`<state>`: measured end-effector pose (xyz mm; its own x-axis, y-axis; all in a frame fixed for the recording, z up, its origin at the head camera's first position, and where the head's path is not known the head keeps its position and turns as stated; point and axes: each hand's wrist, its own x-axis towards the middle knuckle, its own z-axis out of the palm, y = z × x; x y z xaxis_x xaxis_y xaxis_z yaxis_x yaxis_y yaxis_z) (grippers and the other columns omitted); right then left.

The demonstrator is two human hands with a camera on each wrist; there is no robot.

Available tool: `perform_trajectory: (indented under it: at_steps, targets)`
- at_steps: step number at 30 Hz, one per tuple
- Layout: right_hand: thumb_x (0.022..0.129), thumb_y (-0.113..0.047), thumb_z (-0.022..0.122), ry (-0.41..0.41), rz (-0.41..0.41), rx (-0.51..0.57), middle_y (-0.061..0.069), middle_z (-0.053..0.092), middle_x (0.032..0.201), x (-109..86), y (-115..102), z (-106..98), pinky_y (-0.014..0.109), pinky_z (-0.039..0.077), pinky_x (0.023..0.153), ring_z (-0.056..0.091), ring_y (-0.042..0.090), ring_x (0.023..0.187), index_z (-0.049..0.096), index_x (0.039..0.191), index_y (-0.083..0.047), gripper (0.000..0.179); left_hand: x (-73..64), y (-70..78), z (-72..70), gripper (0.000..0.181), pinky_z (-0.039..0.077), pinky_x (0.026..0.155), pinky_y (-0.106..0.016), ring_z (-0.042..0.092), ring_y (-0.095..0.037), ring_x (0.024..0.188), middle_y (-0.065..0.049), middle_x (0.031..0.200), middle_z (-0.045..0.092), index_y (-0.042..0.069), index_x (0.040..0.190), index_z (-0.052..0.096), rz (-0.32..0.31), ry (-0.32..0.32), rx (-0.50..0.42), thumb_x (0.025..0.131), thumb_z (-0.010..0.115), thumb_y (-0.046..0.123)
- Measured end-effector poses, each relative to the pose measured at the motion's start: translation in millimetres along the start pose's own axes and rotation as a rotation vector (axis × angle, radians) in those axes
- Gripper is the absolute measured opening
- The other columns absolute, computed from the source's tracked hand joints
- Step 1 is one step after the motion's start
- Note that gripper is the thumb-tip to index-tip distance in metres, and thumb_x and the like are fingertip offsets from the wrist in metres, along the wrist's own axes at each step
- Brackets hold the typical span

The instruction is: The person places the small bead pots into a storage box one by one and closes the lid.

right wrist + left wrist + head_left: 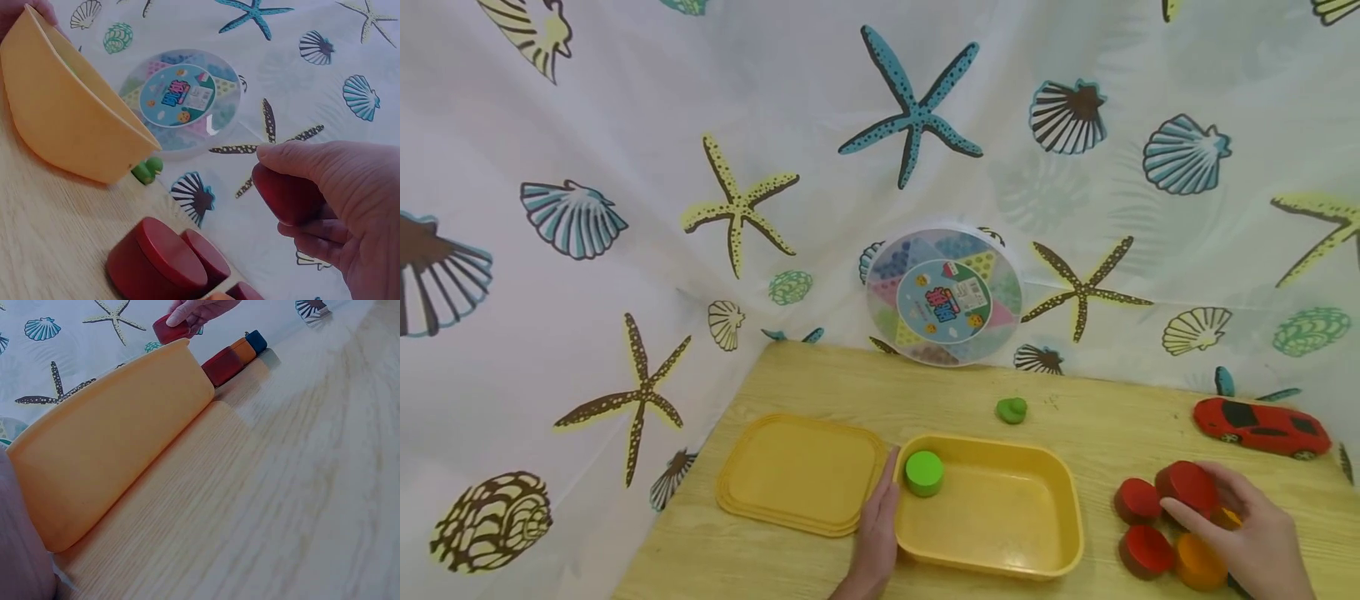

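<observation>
My right hand (1258,529) pinches a red cylinder block (1186,485) between thumb and fingers. In the right wrist view that red block (289,194) is lifted off the table, above other red blocks (156,259). Below it in the head view lie more red blocks (1146,552) and an orange block (1199,562). Straight fingers of my left hand (876,521) rest along the left wall of a yellow container (992,521). Inside the container, near its far left corner, stands a green cylinder block (924,472).
Left of the container lies a flat yellow lid (801,475). A small green duck (1012,409) sits behind the container, and a red toy car (1262,427) stands at the back right. Against the patterned curtain leans a round game board (943,297). A blue block (256,341) shows beyond the orange one.
</observation>
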<state>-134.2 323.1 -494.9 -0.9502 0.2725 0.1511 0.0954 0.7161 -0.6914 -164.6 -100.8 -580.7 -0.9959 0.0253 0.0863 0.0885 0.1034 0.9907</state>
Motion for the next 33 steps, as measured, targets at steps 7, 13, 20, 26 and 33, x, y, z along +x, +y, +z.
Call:
perform_trajectory:
  at_steps: [7,13,20,26,33]
  targets:
    - [0.083,-0.049,0.087,-0.116,-0.079,0.022,0.021,0.071,0.125,0.0,-32,18,0.018,0.057,0.073,0.069,0.031,0.105,0.059,0.142,-0.004,0.079,-3.0,-3.2,-2.8,0.053,0.007,0.119,-0.010,0.015,-0.020,0.160,-0.002,0.173,0.022,0.012,0.167,0.023,0.009,0.007,0.009,0.117,0.026,0.028]
    - [0.085,-0.048,0.086,-0.180,-0.182,0.052,0.015,0.071,0.126,2.4,-61,41,0.025,0.059,0.081,0.065,0.031,0.110,0.060,0.143,-0.007,0.076,-3.0,-2.2,-3.4,0.053,0.008,0.119,-0.009,0.016,-0.019,0.159,-0.004,0.173,0.021,0.011,0.167,0.022,0.015,-0.003,-0.001,0.117,0.025,0.027]
    - [0.083,-0.039,0.090,-0.248,-0.351,0.167,0.001,0.075,0.119,8.5,-81,77,0.038,0.063,0.085,0.070,0.019,0.103,0.067,0.135,-0.010,0.063,-1.7,-1.5,-3.3,0.055,0.009,0.117,-0.007,0.015,-0.019,0.160,-0.003,0.174,0.020,0.011,0.168,0.020,0.011,-0.019,-0.008,0.117,0.025,0.031]
    - [0.082,-0.030,0.092,-0.370,-0.459,0.236,0.004,0.074,0.118,15.8,-99,110,0.038,0.063,0.089,0.072,0.021,0.102,0.067,0.129,-0.004,0.059,0.1,-2.5,-2.8,0.055,0.009,0.118,-0.007,0.016,-0.019,0.159,-0.004,0.174,0.020,0.010,0.168,0.020,0.026,-0.013,0.009,0.117,0.025,0.032]
    - [0.080,-0.029,0.093,-0.432,-0.549,0.110,0.001,0.073,0.110,25.1,-112,141,0.030,0.060,0.082,0.067,0.014,0.093,0.068,0.125,-0.002,0.058,1.6,-0.5,-0.2,0.054,0.011,0.121,-0.012,0.018,-0.018,0.159,-0.003,0.173,0.023,0.013,0.167,0.023,0.025,0.003,0.017,0.117,0.026,0.030]
